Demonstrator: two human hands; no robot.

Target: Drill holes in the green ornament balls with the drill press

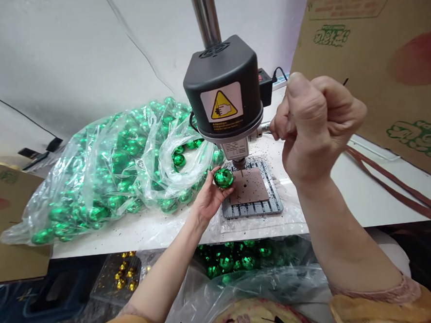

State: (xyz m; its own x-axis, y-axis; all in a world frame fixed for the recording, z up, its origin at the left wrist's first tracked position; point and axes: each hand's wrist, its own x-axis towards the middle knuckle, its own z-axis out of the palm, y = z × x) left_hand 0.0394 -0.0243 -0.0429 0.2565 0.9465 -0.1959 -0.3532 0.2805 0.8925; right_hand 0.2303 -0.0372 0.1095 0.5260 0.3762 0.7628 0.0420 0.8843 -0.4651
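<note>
A shiny green faceted ball [224, 178] is held in the fingers of my left hand [209, 196], just left of the drill bit. The drill press [222, 83] has a black housing with a yellow warning label. Below its chuck, a brown board [250, 188] with a small dark hole lies on the slotted metal base [272, 204]. My right hand [313, 121] is closed in a fist at the press's feed handle [265, 128]; most of the handle is hidden by the fingers.
A clear plastic bag [102, 163] full of green balls lies on the white table [132, 232] at left. Another bag of green balls [243, 259] sits below the table edge. Cardboard boxes [371, 74] flank both sides. Gold balls [125, 274] lie lower left. Dark shavings surround the base.
</note>
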